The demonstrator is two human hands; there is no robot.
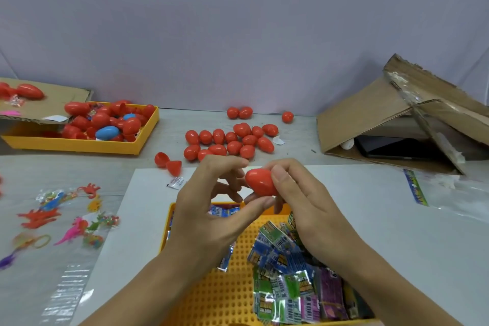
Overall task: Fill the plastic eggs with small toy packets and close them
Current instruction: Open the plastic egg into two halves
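A closed red egg (260, 182) is gripped by the right hand (309, 209) and pinched by the left hand (209, 209) above the yellow tray (232, 291) of toy packets (296, 280).

Illumination was bright, even and diffuse, apparently from overhead; shadows were faint and soft. Glare showed on the foil toy packets (291, 286) at 5 o'clock and on the clear plastic strip (66, 291) at 8 o'clock. Wide-angle distortion bent the table edge (79, 156) toward 9 o'clock. Loose toys (66, 217) there were smeared by blur.
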